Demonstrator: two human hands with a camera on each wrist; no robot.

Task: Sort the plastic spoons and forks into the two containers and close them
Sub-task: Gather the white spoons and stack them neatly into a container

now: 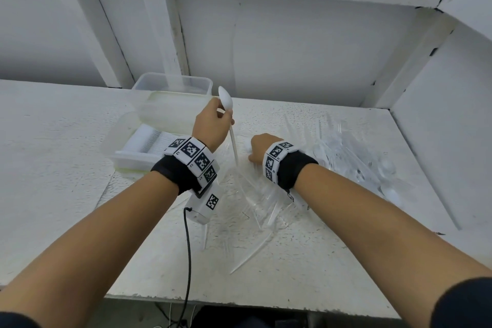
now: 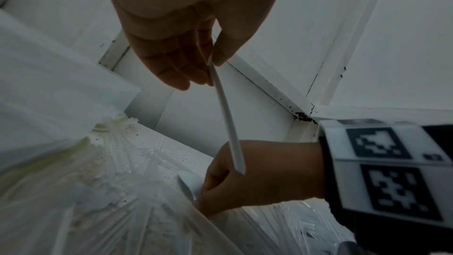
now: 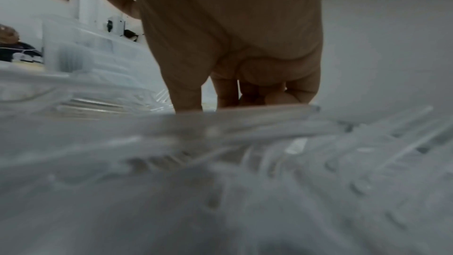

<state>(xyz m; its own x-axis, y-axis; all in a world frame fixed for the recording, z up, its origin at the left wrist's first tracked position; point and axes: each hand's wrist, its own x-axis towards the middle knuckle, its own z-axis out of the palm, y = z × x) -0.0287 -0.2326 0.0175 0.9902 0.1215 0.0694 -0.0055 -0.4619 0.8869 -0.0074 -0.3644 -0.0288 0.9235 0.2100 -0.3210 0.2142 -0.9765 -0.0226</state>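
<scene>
**White spoon lifted, clear pile still to sort**

Plastic handles, clear and thin, lie loose near the front edge of the worktop [image 1: 306, 269], fanned out below both wrists. Further in, the right hand [image 1: 262, 148] is down on the clear cutlery pile [image 1: 354, 157], which spreads toward the right edge. Its fingers [image 3: 226, 94] are curled down onto the pieces, but whether they have actually closed on one I cannot tell; the wrist view is blurred at the tips.

Just left of it, the left hand [image 1: 210, 125] holds the white spoon [image 1: 231, 125] upright, bowl up, thumb and fingers [image 2: 181, 65] pinching the top of the handle while the rest of the handle hangs free below.

Beyond the left wrist, toward the left side of the worktop, stands the open container [image 1: 133, 160], with a row of white pieces stacked on edge inside and its lid [image 1: 170, 112] raised behind it. A second container [image 1: 173, 84] sits at the back edge against the wall; its contents do not show.

The step in hand looks like carrying the spoon to the open container. To do it well, I would turn the spoon so its bowl matches the stacked row, lower it flat into a gap rather than dropping it, and keep the dangling handle clear of the lid. Clear pieces are hard to tell apart, so each should be lifted singly and its head checked before choosing a container.
</scene>
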